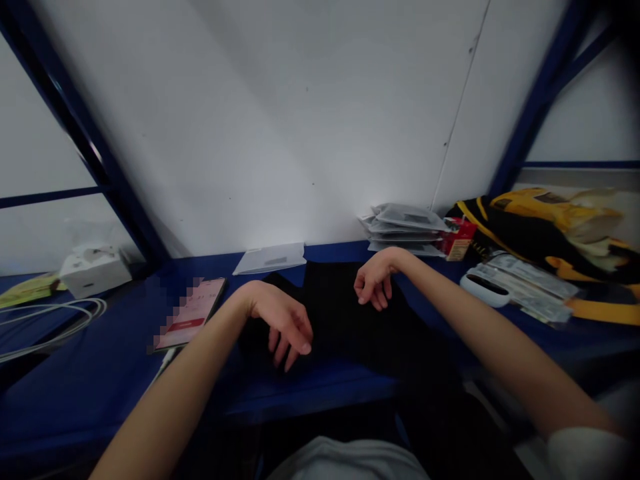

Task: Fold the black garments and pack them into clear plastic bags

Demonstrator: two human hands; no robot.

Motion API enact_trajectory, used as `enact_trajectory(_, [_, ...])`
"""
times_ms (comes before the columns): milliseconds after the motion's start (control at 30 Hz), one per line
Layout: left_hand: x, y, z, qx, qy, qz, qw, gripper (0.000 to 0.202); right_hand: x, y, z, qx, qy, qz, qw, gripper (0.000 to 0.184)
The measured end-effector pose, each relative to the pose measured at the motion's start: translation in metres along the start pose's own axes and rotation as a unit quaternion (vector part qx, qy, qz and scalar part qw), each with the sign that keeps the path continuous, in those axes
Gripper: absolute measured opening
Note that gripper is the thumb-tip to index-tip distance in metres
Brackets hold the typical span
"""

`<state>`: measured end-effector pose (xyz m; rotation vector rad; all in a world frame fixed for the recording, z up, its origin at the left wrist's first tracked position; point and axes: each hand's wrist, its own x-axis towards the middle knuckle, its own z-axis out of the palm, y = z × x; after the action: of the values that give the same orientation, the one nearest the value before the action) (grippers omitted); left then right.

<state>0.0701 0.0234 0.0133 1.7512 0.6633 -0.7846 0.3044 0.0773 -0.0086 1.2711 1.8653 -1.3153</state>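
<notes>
A black cloth garment [333, 300] lies spread on the blue tabletop, and its dark fabric runs over the front edge at the right. Over its left part hangs my left hand [287, 327], bent at the wrist, fingers loose and apart with nothing in them. My right hand [375, 280] droops above the upper right part of the garment, its fingers slightly curled and separate, holding nothing visible. Whether any fingertip touches the fabric is hard to tell.
A charging phone [193, 317] lies left of my left forearm. Behind the garment are a flat white packet [270, 258] and a stack of plastic-wrapped packets [405, 227]. A pale oval case [484, 287] and a black-and-yellow bag [545, 220] sit right; a white box [95, 270] left.
</notes>
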Motion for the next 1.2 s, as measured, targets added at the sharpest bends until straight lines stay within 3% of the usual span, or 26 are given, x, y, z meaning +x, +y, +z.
enact_trajectory(133, [-0.018, -0.004, -0.001, 0.019, 0.059, -0.023, 0.998, 0.03, 0.0, -0.001, 0.0, 0.0, 0.023, 0.036, 0.999, 0.038])
enact_trajectory(267, [-0.026, -0.015, -0.005, 0.025, 0.12, -0.101, 0.987, 0.03, -0.001, 0.0, -0.001, 0.007, 0.033, 0.042, 0.999, 0.034])
enact_trajectory(333, [-0.024, -0.019, -0.007, 0.017, 0.136, -0.116, 0.984, 0.029, -0.003, 0.003, -0.005, -0.001, 0.104, 0.046, 0.994, 0.026])
enact_trajectory(367, [-0.023, -0.019, -0.008, 0.015, 0.149, -0.108, 0.983, 0.029, -0.004, 0.005, -0.008, -0.02, 0.175, 0.054, 0.983, 0.022])
enact_trajectory(400, [-0.022, -0.02, -0.009, 0.015, 0.168, -0.091, 0.981, 0.03, -0.005, 0.008, -0.012, -0.049, 0.27, 0.067, 0.959, 0.019])
enact_trajectory(433, [-0.02, -0.019, -0.01, 0.02, 0.194, -0.068, 0.979, 0.031, -0.005, 0.013, -0.016, -0.083, 0.378, 0.083, 0.918, 0.018])
enact_trajectory(533, [-0.011, -0.018, -0.016, 0.076, 0.325, 0.016, 0.943, 0.037, -0.006, 0.031, -0.028, -0.135, 0.642, 0.133, 0.743, 0.023])
enact_trajectory(600, [0.0, -0.021, -0.021, 0.133, 0.434, 0.049, 0.89, 0.042, -0.008, 0.046, -0.035, -0.119, 0.723, 0.152, 0.663, 0.028])
enact_trajectory(667, [0.012, -0.029, -0.026, 0.178, 0.513, 0.053, 0.838, 0.05, -0.011, 0.061, -0.038, -0.114, 0.769, 0.173, 0.604, 0.031])
enact_trajectory(767, [0.031, -0.045, -0.033, 0.21, 0.529, 0.038, 0.821, 0.066, -0.018, 0.084, -0.041, -0.103, 0.802, 0.222, 0.544, 0.037])
enact_trajectory(833, [0.039, -0.055, -0.036, 0.218, 0.504, 0.02, 0.836, 0.074, -0.021, 0.1, -0.043, -0.082, 0.8, 0.248, 0.54, 0.043])
enact_trajectory(933, [0.044, -0.062, -0.038, 0.216, 0.474, 0.001, 0.853, 0.079, -0.021, 0.123, -0.047, -0.054, 0.782, 0.257, 0.565, 0.046])
enact_trajectory(1200, [0.045, -0.063, -0.04, 0.217, 0.481, -0.003, 0.849, 0.079, -0.019, 0.15, -0.047, -0.033, 0.783, 0.241, 0.572, 0.047])
